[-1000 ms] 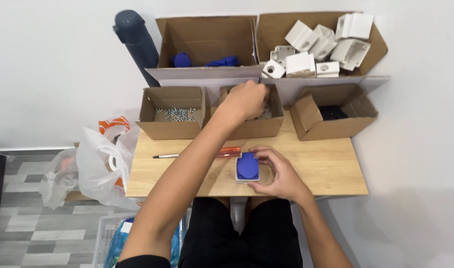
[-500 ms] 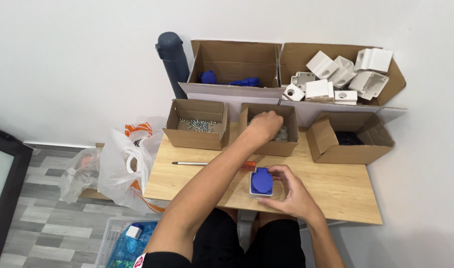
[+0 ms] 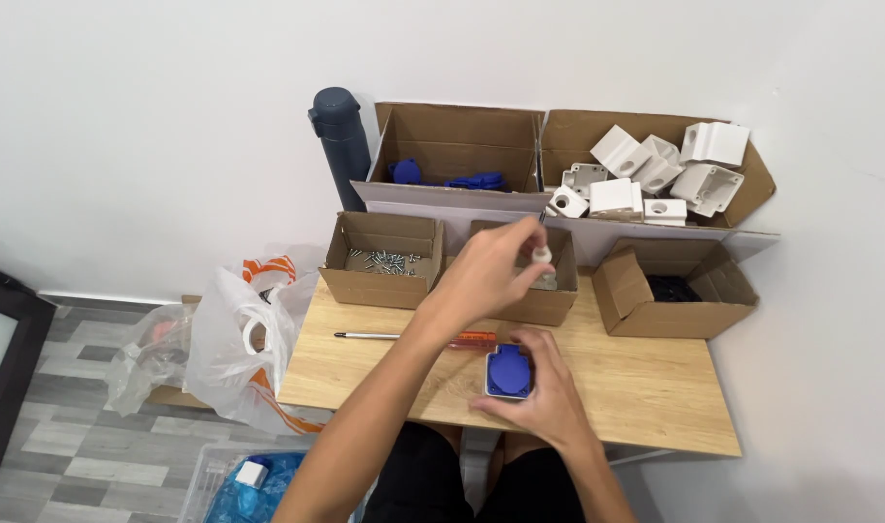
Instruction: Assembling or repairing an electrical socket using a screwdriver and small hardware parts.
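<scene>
Now, left hand [image 3: 491, 274] pinching screw [image 3: 542, 221], socket [image 3: 508, 372] below

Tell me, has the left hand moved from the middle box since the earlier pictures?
Yes. The left hand has lifted up out of the middle box, pinching something small.

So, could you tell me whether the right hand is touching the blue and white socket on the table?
Touching. The head view shows the right hand cupped around the blue and white socket, fingers against its sides.
</scene>
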